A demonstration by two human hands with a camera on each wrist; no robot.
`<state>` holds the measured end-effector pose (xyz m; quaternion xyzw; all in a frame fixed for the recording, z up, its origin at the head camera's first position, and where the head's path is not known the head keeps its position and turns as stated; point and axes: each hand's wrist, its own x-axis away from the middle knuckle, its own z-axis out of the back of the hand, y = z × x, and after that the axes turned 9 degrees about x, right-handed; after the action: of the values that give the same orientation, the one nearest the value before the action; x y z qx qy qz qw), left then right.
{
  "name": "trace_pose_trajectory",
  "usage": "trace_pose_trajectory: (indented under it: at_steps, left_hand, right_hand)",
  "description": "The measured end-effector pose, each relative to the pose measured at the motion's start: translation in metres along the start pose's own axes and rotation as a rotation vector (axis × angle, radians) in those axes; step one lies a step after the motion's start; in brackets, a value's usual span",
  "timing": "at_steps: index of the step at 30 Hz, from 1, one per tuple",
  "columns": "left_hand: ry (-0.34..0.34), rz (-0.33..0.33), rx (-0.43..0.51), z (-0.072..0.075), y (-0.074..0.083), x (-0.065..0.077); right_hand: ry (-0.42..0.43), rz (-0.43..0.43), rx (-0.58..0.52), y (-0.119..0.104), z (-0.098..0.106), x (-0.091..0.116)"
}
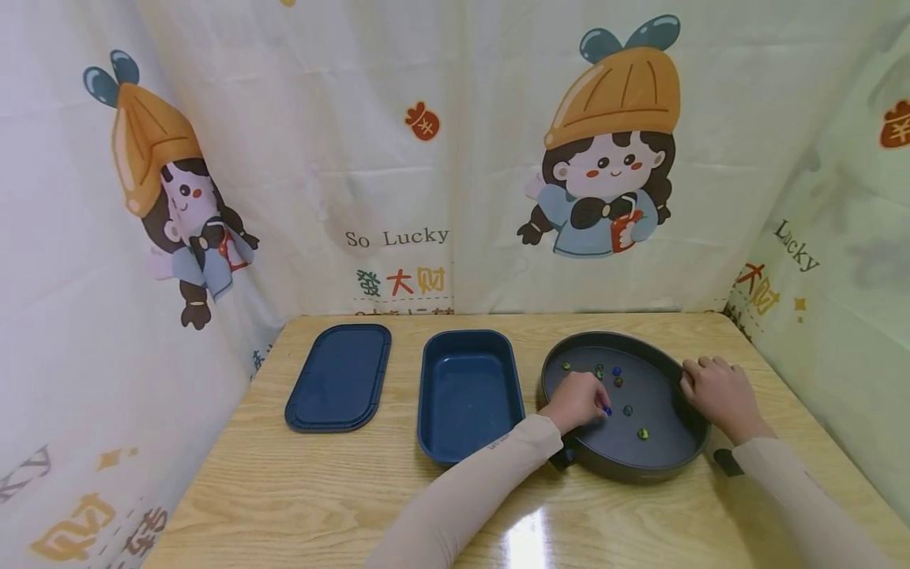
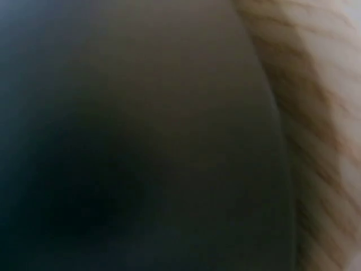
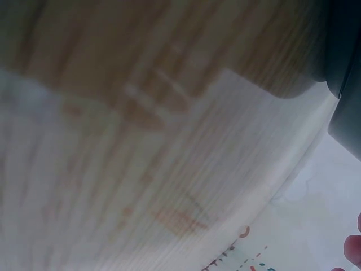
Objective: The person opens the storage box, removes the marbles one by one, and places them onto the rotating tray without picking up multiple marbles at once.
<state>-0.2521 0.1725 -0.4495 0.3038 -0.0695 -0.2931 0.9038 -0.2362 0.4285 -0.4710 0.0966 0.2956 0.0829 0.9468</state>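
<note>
A round dark pan (image 1: 664,407) sits at the right of the table, with several small glass marbles scattered on its floor, among them a yellow-green marble (image 1: 643,434). My left hand (image 1: 577,401) reaches in over the pan's left rim and pinches a blue marble (image 1: 607,411) at its fingertips. On the opposite side, my right hand (image 1: 721,395) grips the pan's right rim, fingers bent over the edge. Blurred dark surface fills most of the left wrist view. Fingertips (image 3: 353,250) show at the right edge of the right wrist view.
Left of the pan stands a deep blue rectangular container (image 1: 472,395), near my left forearm. Farther left lies a flat blue lid (image 1: 340,378). Printed curtains (image 1: 490,292) enclose the wooden table (image 1: 313,490) at the back and both sides.
</note>
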Motion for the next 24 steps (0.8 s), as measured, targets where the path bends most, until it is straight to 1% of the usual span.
trace_pose_trajectory:
  at_steps: [4, 8, 13, 17, 21, 24]
  left_hand:
    - [-0.010, 0.003, -0.051, -0.0005, 0.0020, 0.0004]
    - [-0.030, 0.009, -0.059, -0.0019, 0.0018, -0.0001]
    - [-0.053, -0.008, -0.077, -0.0053, -0.0011, -0.0020]
    - [-0.073, -0.009, -0.077, -0.0076, -0.0033, -0.0030]
    - [-0.080, -0.007, -0.079, -0.0097, -0.0049, -0.0036]
    - [-0.085, -0.004, -0.055, -0.0090, -0.0053, -0.0031]
  right_hand:
    - [-0.003, 0.000, 0.003, -0.0001, -0.0014, -0.0004]
    - [-0.006, -0.003, 0.002, 0.0001, -0.0010, -0.0006]
    - [-0.020, -0.005, -0.003, 0.0002, -0.0006, -0.0008]
    - [-0.030, -0.004, -0.008, 0.0000, 0.0000, -0.0004]
    - [-0.022, 0.000, -0.009, 0.0001, -0.0002, 0.0010]
    - [-0.010, 0.004, -0.009, 0.0001, -0.0005, 0.0019]
